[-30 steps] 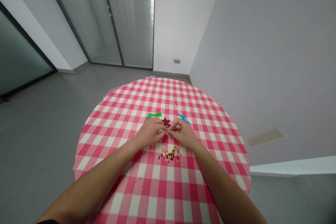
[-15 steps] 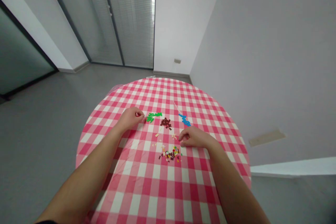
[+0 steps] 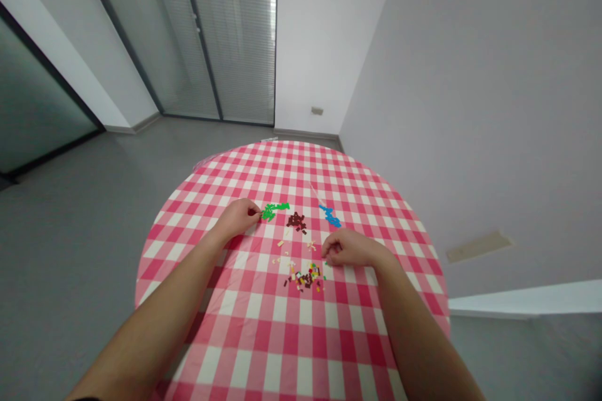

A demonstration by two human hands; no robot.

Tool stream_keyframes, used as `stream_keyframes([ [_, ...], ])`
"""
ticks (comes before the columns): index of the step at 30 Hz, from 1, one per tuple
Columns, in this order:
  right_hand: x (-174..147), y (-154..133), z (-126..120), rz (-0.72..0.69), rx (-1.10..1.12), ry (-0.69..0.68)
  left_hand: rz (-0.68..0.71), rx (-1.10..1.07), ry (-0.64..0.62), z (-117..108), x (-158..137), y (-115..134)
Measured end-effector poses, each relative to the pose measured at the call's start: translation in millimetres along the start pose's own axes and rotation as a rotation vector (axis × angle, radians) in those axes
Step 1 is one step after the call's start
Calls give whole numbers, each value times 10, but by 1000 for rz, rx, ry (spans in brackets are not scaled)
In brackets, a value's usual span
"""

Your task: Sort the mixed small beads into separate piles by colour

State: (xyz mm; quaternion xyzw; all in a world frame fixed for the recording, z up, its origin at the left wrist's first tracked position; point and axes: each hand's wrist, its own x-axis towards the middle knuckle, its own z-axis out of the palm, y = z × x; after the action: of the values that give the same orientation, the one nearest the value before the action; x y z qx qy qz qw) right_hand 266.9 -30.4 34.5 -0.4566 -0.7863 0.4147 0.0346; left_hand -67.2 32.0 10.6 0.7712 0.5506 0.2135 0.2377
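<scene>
left hand (image 3: 238, 218): left of frame center, at the left edge of the green brick-like pieces (image 3: 269, 212). thumb and forefinger brought close together at the tips; can't tell if a piece is pinched between them.

right hand (image 3: 350, 248): right of frame center, low over the tabletop (image 3: 263, 338), fingers curled in toward the palm. thumb tip is just beside a small green piece (image 3: 327, 264); can't tell whether it's touching, or whether the fingers hold anything.

pieces, all near mid-frame: green cluster sits just left of center, with an arm of it running right. dark brown pieces (image 3: 296, 221) are heaped at center, right of the green and slightly lower. blue pieces (image 3: 331, 216) lie in a slanting strip right of center, above the right hand. a few cream pieces (image 3: 281, 243) are scattered below the brown heap. mixed pile (image 3: 305, 277) is lowest, below center: brown, yellow, red, green and white bits, spread loose. individual shapes too small to read.

tabletop is round, under a red-and-white checked tablecloth (image 3: 282, 160). glass doors with blinds (image 3: 239, 44) upper left, pale wall (image 3: 470, 106) upper right, gray floor (image 3: 70, 232) at left.
</scene>
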Motion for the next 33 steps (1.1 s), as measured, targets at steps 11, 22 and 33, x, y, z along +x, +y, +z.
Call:
stream_keyframes([
  [11,55,-116,48,23,-29,52,7,-30,7,24,12,-49],
  [22,273,-307,252,-85,329,454,305,-167,98,150,-126,376],
  [33,367,-343,366,-116,423,475,512,-236,101,347,-268,732],
])
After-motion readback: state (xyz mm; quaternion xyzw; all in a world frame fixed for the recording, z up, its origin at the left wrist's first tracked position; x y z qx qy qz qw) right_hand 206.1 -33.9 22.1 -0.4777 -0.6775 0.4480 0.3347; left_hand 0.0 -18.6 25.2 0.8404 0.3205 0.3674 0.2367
